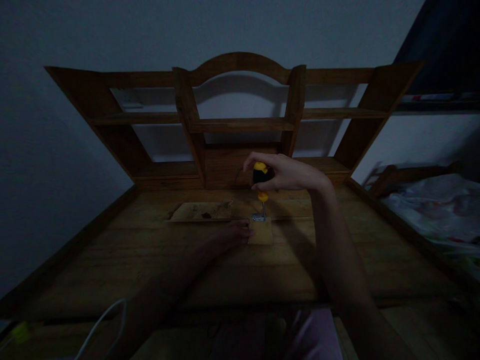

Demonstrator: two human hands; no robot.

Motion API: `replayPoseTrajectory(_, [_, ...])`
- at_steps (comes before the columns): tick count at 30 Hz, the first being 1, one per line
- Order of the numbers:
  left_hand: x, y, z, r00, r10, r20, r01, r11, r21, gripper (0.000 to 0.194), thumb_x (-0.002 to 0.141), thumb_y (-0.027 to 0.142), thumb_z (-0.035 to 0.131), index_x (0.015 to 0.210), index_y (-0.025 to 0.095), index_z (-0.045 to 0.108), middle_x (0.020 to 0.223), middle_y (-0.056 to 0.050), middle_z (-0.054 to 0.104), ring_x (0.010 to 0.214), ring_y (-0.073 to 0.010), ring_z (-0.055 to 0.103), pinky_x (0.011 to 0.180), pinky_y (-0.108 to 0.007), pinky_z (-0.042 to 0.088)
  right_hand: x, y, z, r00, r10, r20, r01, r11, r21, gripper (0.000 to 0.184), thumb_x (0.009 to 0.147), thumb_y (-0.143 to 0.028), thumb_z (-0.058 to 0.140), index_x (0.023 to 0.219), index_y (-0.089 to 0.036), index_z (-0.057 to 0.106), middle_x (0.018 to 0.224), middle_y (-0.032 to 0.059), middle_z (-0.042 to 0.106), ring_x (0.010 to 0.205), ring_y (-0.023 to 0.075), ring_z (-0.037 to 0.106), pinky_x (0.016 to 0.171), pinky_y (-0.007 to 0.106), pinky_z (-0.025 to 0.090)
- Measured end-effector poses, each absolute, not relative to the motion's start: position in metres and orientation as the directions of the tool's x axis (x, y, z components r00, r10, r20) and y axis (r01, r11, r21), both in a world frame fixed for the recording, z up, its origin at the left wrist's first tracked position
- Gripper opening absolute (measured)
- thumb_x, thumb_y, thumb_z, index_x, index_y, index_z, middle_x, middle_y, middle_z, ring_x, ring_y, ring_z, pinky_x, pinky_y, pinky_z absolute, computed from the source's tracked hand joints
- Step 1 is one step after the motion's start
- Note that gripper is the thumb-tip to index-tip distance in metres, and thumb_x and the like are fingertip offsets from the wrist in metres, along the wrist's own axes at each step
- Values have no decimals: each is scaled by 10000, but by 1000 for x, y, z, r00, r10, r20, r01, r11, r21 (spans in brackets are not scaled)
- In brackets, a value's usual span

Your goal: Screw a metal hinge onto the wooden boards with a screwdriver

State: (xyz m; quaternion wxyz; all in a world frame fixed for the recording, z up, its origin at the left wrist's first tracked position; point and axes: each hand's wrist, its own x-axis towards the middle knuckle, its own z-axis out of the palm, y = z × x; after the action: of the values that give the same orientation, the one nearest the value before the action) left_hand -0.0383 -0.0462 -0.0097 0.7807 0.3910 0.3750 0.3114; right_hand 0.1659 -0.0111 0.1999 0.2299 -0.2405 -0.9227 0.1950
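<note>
In the head view, my right hand [287,172] is wrapped from above round the yellow and black handle of a screwdriver [263,196]. Its metal shaft points straight down, and the tip meets a small metal hinge or bracket [258,217]. That metal piece lies at the far edge of a small light wooden block [261,232] on the desk. My left hand [239,231] rests low at the block's left side, fingertips pressed against it. Dim light blurs the detail of its fingers. A screw under the tip cannot be made out.
The wooden desk top [131,260] spreads around both hands. Just beyond the left hand lies a pale, stained wooden board [202,211]. A wooden shelf unit [240,125] stands along the back. A white cable [101,320] loops at the front left; plastic-wrapped items [435,205] lie at the right.
</note>
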Motion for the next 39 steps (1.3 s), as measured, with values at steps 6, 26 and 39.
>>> replayPoseTrajectory(6, [-39, -47, -9, 557, 768, -317, -169, 479, 862, 334, 782, 163, 779, 1103, 145, 686, 1210, -142, 700, 1090, -230, 694, 952, -306, 548, 174, -10, 202, -764, 598, 242, 391, 727, -565, 337, 787, -431, 748, 1004, -221, 598, 898, -4, 648, 753, 154, 578, 665, 274, 430])
replayPoseTrajectory(26, [-38, -49, -4, 525, 777, -347, -186, 503, 844, 302, 759, 136, 792, 1042, 147, 687, 1105, -128, 729, 1039, -241, 711, 909, -312, 567, 179, -16, 204, -610, 719, 332, 622, 694, -363, 379, 781, -526, 728, 906, -216, 552, 826, 13, 630, 749, 186, 578, 638, 290, 385])
replayPoseTrajectory(39, [-38, -49, -5, 561, 775, -291, -184, 460, 869, 284, 772, 164, 778, 1048, 156, 707, 1153, -116, 723, 1060, -231, 702, 925, -295, 558, 176, -14, 209, -775, 558, 295, 405, 798, -447, 323, 810, -516, 717, 834, -201, 654, 820, -3, 664, 770, 161, 576, 704, 289, 369])
